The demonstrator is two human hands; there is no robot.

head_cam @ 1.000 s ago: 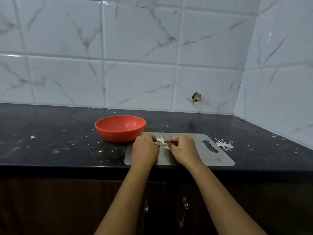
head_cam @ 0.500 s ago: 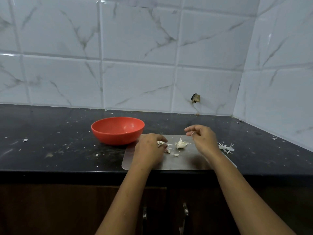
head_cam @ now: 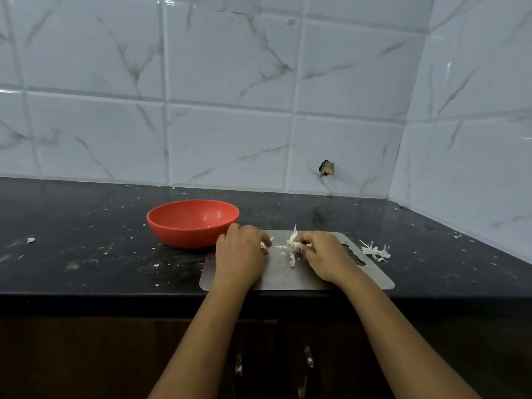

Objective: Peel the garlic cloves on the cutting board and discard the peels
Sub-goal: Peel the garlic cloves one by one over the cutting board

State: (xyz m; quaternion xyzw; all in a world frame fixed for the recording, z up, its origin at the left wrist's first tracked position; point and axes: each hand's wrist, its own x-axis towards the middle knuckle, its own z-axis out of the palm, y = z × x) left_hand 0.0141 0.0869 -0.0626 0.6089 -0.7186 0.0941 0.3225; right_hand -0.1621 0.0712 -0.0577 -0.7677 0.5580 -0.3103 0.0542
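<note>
Resting on the board (head_cam: 276, 276), near its middle, the garlic (head_cam: 292, 243) is pinched by the right hand (head_cam: 324, 254); peel shreds trail below it. The left hand (head_cam: 240, 251) lies curled on the board's left part, fingers closed on a white piece (head_cam: 263, 245), kind not discernible. A bowl (head_cam: 184, 228) stands just beside the board's left corner. Peels (head_cam: 374, 250) lie on the counter (head_cam: 86, 226), right of the board.

A dull brushed-metal cutting board (head_cam: 371, 276) lies on glossy black stone counter (head_cam: 86, 226), beside a smooth plastic bowl (head_cam: 190, 228).
</note>
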